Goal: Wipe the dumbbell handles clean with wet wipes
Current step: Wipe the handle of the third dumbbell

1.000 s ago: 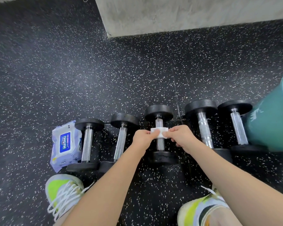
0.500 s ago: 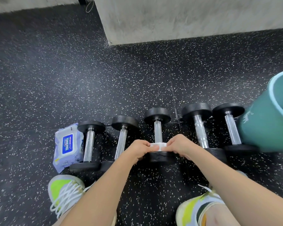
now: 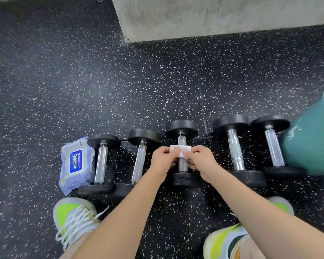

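A person crouched over a speckled black rubber floor (image 3: 82,81) holds a folded white wet wipe (image 3: 180,150) wrapped across the chrome handle (image 3: 182,165) of the middle dumbbell (image 3: 182,152) in a row of five. The left hand (image 3: 162,161) pinches the wipe's left end with curled fingers, and the right hand (image 3: 201,161) pinches its right end the same way, the two hands close together on either side of the bar, toward its far half. A pack of wet wipes (image 3: 76,164) lies on the floor just beside the leftmost dumbbell (image 3: 101,161). A green bucket (image 3: 310,143) stands at the right edge, against the rightmost dumbbell (image 3: 274,144). Two neon-yellow sneakers (image 3: 71,219) show at the near edge, and a grey concrete block (image 3: 213,15) sits on the far side.
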The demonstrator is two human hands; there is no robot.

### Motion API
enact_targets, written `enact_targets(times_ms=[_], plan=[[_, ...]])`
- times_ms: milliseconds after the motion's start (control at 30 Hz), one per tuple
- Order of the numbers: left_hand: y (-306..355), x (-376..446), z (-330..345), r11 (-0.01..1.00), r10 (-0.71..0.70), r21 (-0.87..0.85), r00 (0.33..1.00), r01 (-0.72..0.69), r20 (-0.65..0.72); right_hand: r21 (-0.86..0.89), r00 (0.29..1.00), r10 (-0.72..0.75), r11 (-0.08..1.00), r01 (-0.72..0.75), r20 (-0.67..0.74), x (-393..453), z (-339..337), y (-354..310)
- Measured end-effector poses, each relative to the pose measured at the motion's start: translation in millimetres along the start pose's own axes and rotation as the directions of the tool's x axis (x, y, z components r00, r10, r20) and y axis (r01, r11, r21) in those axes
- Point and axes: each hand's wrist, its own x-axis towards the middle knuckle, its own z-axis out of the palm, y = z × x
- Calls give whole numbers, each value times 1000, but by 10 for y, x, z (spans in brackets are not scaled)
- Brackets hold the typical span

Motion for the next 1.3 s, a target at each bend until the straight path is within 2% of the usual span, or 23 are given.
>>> enact_targets(times_ms=[100,200,267,400,500,600,733,933,1100,1167,1233,1300], plan=[[95,80,95,1000,17,-7,998,-18,-53,134,999,47,990,-48,9,70,1,-56],[176,93,177,1000,5,23,991,-1,-133,193,996,75,978,-82,44,116,-8,-96],[183,84,203,994,-20,103,994,31,-104,197,995,92,975,-100,49,134,-12,-97],[217,39,225,973,-188,148,980,177,60,136,997,66,989,-61,-33,152,-1,-95],[231,21,241,968,-176,187,983,166,41,120,997,36,992,-28,-63,128,3,-112],[119,-66,222,974,-191,132,981,185,35,56,995,48,998,-43,-92,80,9,-39],[-90,-284,205,969,-243,-10,963,246,119,-39,985,55,997,-62,-162,-63,-11,164],[-361,-648,141,970,-237,-1,953,242,189,-132,981,57,988,-83,-188,-398,-31,475],[-427,-847,157,973,-232,9,965,232,123,-156,986,72,983,-96,-148,-542,-70,578],[-455,-823,172,983,-160,83,986,163,-37,-125,991,70,989,-84,-110,-550,-101,551],[-480,-740,176,984,-58,153,981,87,-187,-132,995,50,989,-62,-91,-504,-119,510],[-452,-676,181,988,-26,141,966,65,-258,-120,994,39,991,-51,-98,-471,-113,488]])
